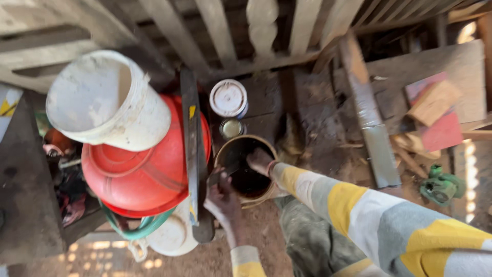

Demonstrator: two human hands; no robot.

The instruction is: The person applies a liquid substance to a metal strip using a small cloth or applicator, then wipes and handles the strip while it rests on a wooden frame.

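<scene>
- The right hand (260, 160) reaches down into a round open tin of dark liquid (247, 172) standing on the dirt floor (215, 259); whether its grip is closed cannot be told
- The left hand (224, 197) steadies the tin's rim, fingers curled on it
- Just beside stand a red plastic basin (148, 177), a white plastic bucket (105, 100) resting on it, and a small white-lidded can (228, 97)

A round brown open container (246, 172) sits at centre. At its 9 o'clock lies a large red plastic basin (146, 177), a white plastic bucket (105, 100) on it; at 12, a small white-lidded tin (228, 98).
</scene>
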